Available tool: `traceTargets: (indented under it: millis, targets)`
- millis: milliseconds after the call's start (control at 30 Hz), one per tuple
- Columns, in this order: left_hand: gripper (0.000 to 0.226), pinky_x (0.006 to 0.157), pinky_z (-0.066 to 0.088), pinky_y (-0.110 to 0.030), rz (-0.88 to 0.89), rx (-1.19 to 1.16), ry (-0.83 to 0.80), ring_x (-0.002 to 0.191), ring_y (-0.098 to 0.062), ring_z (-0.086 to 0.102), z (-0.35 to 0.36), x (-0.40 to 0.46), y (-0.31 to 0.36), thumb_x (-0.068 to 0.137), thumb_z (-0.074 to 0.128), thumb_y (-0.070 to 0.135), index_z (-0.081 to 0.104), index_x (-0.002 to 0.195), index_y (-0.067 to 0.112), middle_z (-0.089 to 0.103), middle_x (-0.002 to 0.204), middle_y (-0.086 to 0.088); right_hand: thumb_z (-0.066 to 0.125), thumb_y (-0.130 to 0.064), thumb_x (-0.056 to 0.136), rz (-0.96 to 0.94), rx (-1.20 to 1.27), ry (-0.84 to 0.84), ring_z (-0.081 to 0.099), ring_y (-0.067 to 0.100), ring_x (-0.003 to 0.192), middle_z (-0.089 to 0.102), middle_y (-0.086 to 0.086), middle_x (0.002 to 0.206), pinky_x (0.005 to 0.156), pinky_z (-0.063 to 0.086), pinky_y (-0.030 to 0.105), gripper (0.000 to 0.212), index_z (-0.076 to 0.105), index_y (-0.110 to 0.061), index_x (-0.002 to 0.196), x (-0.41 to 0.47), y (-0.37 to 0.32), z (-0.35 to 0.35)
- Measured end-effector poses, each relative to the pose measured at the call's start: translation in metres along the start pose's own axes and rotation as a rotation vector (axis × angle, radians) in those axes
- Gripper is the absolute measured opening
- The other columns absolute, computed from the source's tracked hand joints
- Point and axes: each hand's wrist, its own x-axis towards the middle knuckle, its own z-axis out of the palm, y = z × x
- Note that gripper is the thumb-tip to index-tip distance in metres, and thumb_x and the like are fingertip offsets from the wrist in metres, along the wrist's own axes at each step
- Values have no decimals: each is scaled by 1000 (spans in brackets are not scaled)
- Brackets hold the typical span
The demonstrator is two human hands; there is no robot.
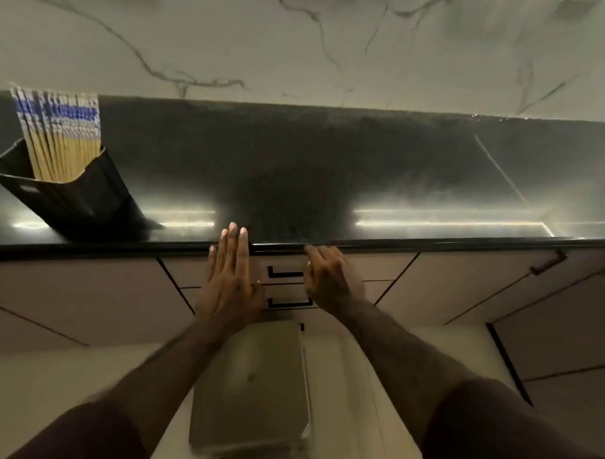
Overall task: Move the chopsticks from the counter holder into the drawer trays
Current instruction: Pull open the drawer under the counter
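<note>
A black holder (77,192) stands on the dark counter at the far left, packed with several wooden chopsticks (63,134) whose tops bear blue and white bands. Below the counter edge, two shut drawers with black handles (285,273) sit one above the other. My left hand (229,276) is flat with straight fingers, its tips reaching over the counter edge. To the right of the upper drawer handle, my right hand (330,276) hangs with loosely bent fingers in front of the drawer face, holding nothing.
The black counter (361,179) runs across the view under a white marble backsplash (287,41). Cabinet doors flank the drawers, one with a handle (549,262) at right. A beige rectangular lidded container (255,385) sits low between my arms.
</note>
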Motion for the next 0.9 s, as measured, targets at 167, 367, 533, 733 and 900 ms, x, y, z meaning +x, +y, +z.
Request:
traceTargets:
  millis: [167,367,533,733,900]
  targets:
    - [96,122,3,-45,-21,33,-26,150,-30,-7,24,-12,-13,84,60,27,-2,153,1,-7,162,-16,55,-16,88,79,-37,-225,60,22,81,66,9,92,72,46,28,15,63,-10,98,-7,6,35]
    - [93,122,12,-48,-9,36,-51,151,-32,0,56,-28,-29,83,59,22,1,152,-1,-1,162,-18,38,-23,98,162,-204,-580,53,32,114,58,16,126,101,42,40,38,51,-4,128,3,9,71]
    - [90,122,12,-47,-4,24,-67,151,-31,2,69,-33,-40,83,57,21,4,153,0,2,162,-19,28,-30,103,318,-167,-803,18,32,146,24,18,158,122,9,41,55,18,-7,153,3,12,100]
    - [91,123,8,-46,-17,24,-89,151,-28,-5,75,-35,-48,85,54,22,-2,153,2,-4,163,-17,33,-26,102,346,-188,-825,12,29,149,14,13,162,123,4,40,59,10,-12,155,11,18,112]
    - [94,122,10,-47,-4,-8,-78,151,-28,-5,73,-34,-45,85,56,22,-7,153,3,-6,163,-17,39,-24,100,351,-229,-778,26,32,143,29,15,156,121,12,40,58,19,-9,153,8,12,112]
